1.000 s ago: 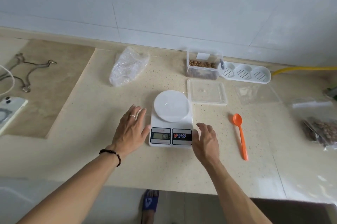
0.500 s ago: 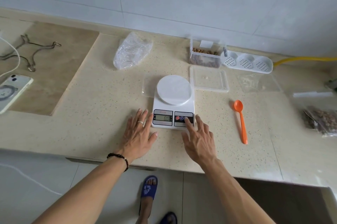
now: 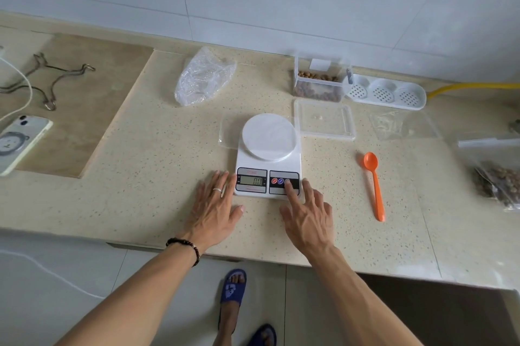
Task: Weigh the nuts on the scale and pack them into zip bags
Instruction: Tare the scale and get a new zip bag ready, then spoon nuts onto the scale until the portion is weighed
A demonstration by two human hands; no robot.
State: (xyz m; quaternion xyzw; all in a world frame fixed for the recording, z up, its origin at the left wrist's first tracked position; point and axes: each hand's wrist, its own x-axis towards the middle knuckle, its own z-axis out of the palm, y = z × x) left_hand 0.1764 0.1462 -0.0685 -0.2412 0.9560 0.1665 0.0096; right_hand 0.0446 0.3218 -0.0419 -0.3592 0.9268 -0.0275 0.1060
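Far left: phone [image 3: 21, 143] lying flat on the darker inset slab, bent wire stand [image 3: 47, 84] behind it, well apart from the work area.
Back, left of centre: crumpled clear plastic bag [image 3: 201, 77], apparently empty.
Left hand [image 3: 215, 212]: flat on the counter [image 3: 140, 177], fingers straight and relaxed, holding nothing, fingertips just beside the left edge of the scale.
Scale [image 3: 268, 165]: white, centred, round platform bare, display lit, digits too small to read surely.
Right hand [image 3: 308, 217]: spread, index fingertip [image 3: 289, 188] pressing a button on the right-hand panel, holding nothing.
Nuts: in the open clear container [image 3: 319, 84] at the back wall; its lid [image 3: 323, 122] lying flat just in front.
Right of lid: perforated white tray [image 3: 385, 92] at the back, flat empty zip bag [image 3: 402, 124] nearer, orange spoon [image 3: 374, 184] lying on the counter.
Far right: zip bag of nuts [image 3: 498, 179], seemingly one portion already packed.
Step in hand: judged as switching on or zeroing the scale before a weighing.
Next move: likely calls for a container or bag on the platform, then nuts spooned onto it.
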